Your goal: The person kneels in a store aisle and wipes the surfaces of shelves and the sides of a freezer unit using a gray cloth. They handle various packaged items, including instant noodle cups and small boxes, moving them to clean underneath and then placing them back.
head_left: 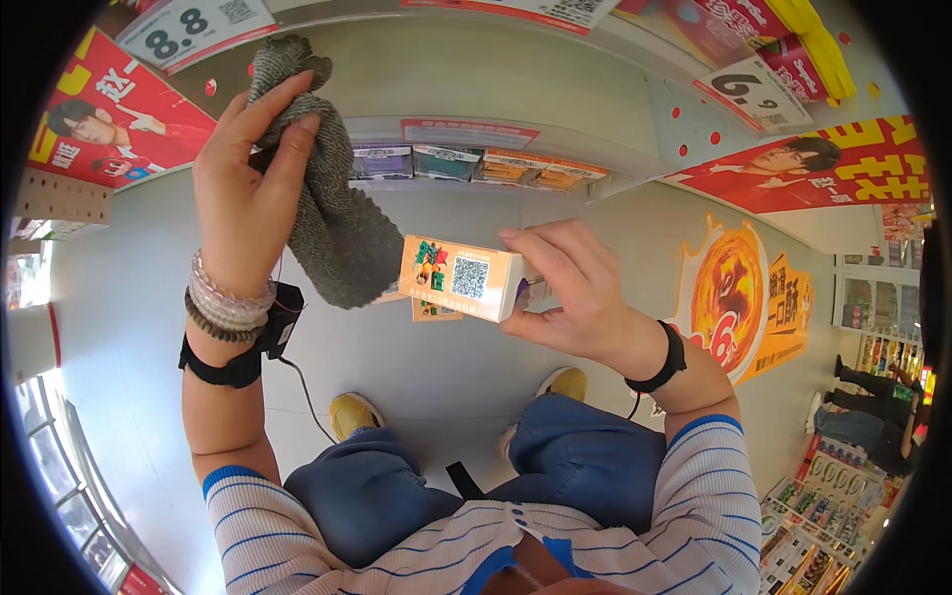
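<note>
A low shelf (466, 134) holds a row of small boxes (466, 164) in purple, green and orange. The grey floor (129, 297) carries a large orange sticker (739, 297). Red posters (109, 119) hang at both sides. Two white price signs (193, 30) sit above. Another person (873, 397) stands far right, beside a rack of goods (823, 506).

Shop aisle, stocked shelf (466, 164), price tags (759, 94), promotional floor sticker (739, 297)

Grey knit cloth (332, 188) is hanging bunched, its lower edge touching the small orange carton (459, 279) lying level mid-air.
</note>
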